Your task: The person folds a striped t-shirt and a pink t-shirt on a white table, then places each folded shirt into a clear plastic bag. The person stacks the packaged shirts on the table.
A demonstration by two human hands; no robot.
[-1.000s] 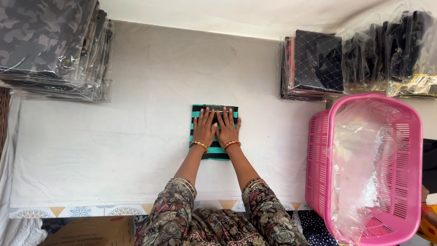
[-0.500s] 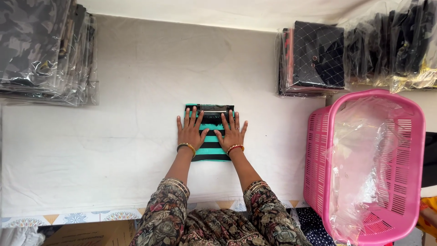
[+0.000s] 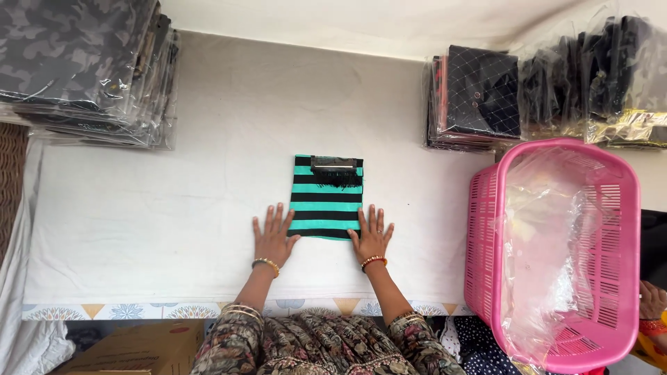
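A folded garment (image 3: 326,198) with teal and black stripes lies flat in the middle of a white-covered table (image 3: 174,208). A small clip-like piece and black fringe sit at its far edge. My left hand (image 3: 272,237) rests flat on the cloth beside the garment's near left corner, fingers spread. My right hand (image 3: 372,236) lies flat at the near right corner, fingers spread, just touching the garment's edge. Both hands hold nothing. Bangles are on both wrists.
A stack of camouflage-print garments in clear bags (image 3: 83,69) sits at the far left. Bagged dark garments (image 3: 479,97) and more packets (image 3: 597,76) are piled far right. A pink plastic basket (image 3: 611,208) lined with clear plastic stands at the right. Another person's hand (image 3: 652,300) shows at the right edge.
My hands have slid off the top of the striped garment toward me and apart, and now rest on the table at its near corners.
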